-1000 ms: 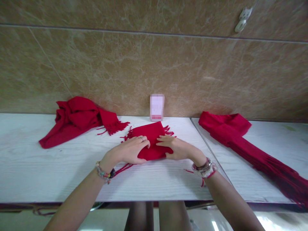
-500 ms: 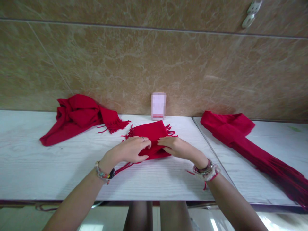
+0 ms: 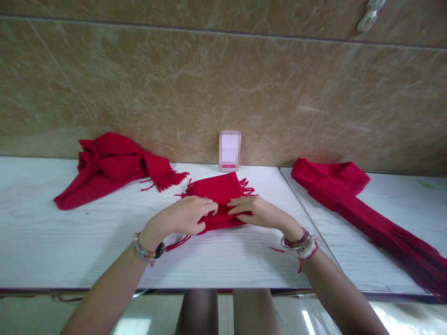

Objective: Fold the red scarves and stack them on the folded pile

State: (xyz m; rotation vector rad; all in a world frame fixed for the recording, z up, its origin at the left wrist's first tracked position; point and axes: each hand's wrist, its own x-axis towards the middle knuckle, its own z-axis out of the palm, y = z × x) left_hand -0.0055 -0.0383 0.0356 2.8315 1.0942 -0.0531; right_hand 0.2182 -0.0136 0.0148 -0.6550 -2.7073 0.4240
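Observation:
A red fringed scarf (image 3: 218, 186), folded into a compact bundle, lies on the white table in front of me. My left hand (image 3: 188, 214) rests on its left part with fingers bent and the thumb apart near the front edge. On the right side, my right hand (image 3: 256, 211) lies over the cloth, fingers stretched out and thumb apart. Neither hand visibly grips the fabric. Tassels stick out at both sides, and part of the scarf is hidden under the hands.
A second red scarf (image 3: 115, 163) lies crumpled at the left. At the right a third red scarf (image 3: 331, 186) is bent over, its fringe reaching the table's front edge. A phone (image 3: 229, 151) leans against the marbled wall (image 3: 209, 88). A seam crosses the white table (image 3: 104, 242).
The view has shifted slightly. My left fingers have moved back a little from the scarf's middle, and my right fingers have spread slightly. The scarf remains folded in place.

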